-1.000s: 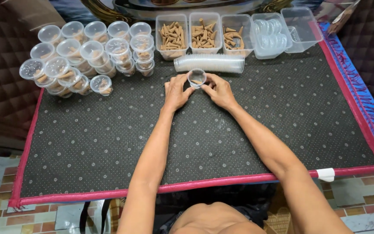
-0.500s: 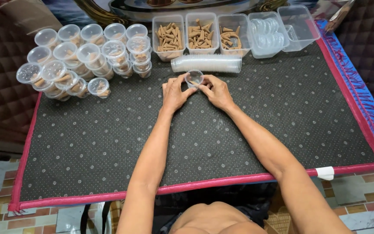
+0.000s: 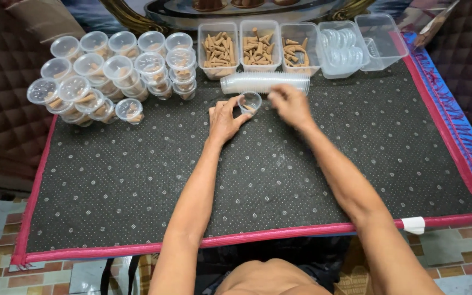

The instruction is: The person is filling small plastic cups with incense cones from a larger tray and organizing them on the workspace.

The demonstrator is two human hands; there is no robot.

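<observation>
Cup (image 3: 249,102), small and clear, sits on the dotted mat (image 3: 258,175) with my left hand (image 3: 226,120) cupped round its left side, fingers touching the wall. Right hand (image 3: 290,105) is loose just right of it, fingers half curled, holding nothing that I can see; motion blur there. Something brown is inside the cup, can't resolve it. Directly behind it lies a sleeve of nested clear cups (image 3: 264,83) on its side, touching-close to my right fingertips. Behind that, a row of tubs: three with brown cones (image 3: 258,49), one with clear lids (image 3: 341,48), one looks bare (image 3: 382,38). Far left, stacked lidded cups (image 3: 110,71), already filled. Mat's near corners are cut off.
</observation>
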